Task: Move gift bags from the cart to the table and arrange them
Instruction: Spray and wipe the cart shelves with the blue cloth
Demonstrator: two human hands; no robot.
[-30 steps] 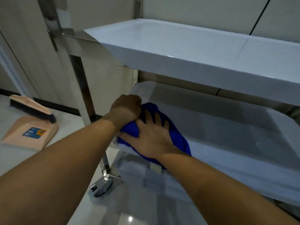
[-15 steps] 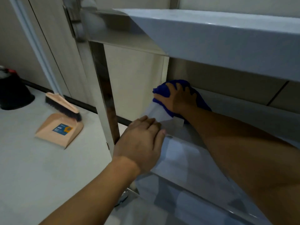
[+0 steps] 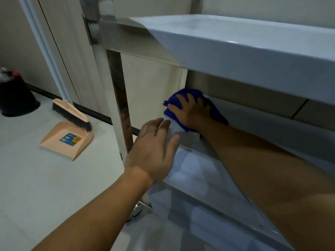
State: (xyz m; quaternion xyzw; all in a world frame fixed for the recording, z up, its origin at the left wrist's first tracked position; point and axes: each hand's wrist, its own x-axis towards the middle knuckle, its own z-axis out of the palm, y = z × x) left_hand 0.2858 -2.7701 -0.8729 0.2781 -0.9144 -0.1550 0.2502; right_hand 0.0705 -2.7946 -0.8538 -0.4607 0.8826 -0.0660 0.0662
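No gift bag is in view. A white cart fills the right side, with an upper tray and a middle tray below it. On the middle tray's far left corner lies a bunched blue cloth. My right hand presses down on it with fingers spread. Fingers straight, my left hand rests on that tray's near left corner and holds nothing.
The cart's shiny metal post stands just left of my hands, with a caster wheel below. On the floor to the left lie a peach dustpan with a brush and a black bin.
My left hand has let go of the blue cloth and moved to the tray's near corner. My right hand has slid the cloth to the far left corner.
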